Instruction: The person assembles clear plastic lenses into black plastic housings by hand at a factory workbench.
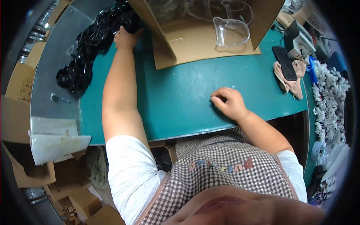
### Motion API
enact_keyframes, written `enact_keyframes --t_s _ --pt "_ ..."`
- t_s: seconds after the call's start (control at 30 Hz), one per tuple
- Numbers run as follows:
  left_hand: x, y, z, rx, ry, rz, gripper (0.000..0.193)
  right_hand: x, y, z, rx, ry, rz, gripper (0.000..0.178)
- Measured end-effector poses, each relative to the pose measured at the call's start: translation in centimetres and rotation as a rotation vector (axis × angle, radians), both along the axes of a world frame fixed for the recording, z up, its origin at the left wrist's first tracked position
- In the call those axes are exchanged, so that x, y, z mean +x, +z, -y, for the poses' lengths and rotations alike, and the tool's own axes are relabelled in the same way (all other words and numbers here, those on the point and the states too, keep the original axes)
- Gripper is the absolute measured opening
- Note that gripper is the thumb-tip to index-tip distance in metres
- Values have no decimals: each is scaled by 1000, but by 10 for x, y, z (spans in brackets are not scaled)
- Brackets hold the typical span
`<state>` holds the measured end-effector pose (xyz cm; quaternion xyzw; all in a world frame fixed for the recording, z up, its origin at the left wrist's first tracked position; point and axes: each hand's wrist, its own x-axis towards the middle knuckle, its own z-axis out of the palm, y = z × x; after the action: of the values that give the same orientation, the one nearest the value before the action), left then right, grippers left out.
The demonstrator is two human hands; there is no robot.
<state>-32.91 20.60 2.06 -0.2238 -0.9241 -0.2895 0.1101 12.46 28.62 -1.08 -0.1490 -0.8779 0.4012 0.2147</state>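
Note:
My left hand (125,36) reaches far forward to a heap of black plastic frames (88,48) lying at the back left of the green table mat (176,97), and its fingers close on one black frame (129,23). My right hand (229,103) rests on the mat near the front edge with its fingers curled loosely and nothing visible in it. A clear plastic goggle (231,32) lies inside an open cardboard box (204,43) beyond both hands.
A black phone (285,63) lies on a pink cloth (294,84) at the right. Behind it stands a small grey machine (299,37). White small parts (330,101) pile along the right edge. Cardboard boxes (33,165) sit at the lower left.

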Motion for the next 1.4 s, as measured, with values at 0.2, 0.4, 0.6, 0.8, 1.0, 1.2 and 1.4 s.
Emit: enact_keyframes --t_s 0.2,0.4,0.6,0.8,1.0,1.2,1.4 --pt "-53 -11 -31 -324 252 195 106 0 -1 -2 -20 -16 -10 10" --pt "17 -12 32 -389 -258 4 92 3 -1 -4 -61 -1 -22 11" --pt "89 -5 142 -123 -399 68 84 1 -5 -6 -40 50 6 16" --pt "172 -2 170 40 -343 -175 53 1 -5 0 -10 80 25 18" --pt "266 15 149 0 -564 -594 42 8 -5 -19 -860 155 -102 46" --pt "324 6 101 -64 -950 -703 34 26 8 -38 -1232 509 62 71" --pt "306 43 45 49 -1172 -157 119 54 16 -71 -1266 304 -191 55"
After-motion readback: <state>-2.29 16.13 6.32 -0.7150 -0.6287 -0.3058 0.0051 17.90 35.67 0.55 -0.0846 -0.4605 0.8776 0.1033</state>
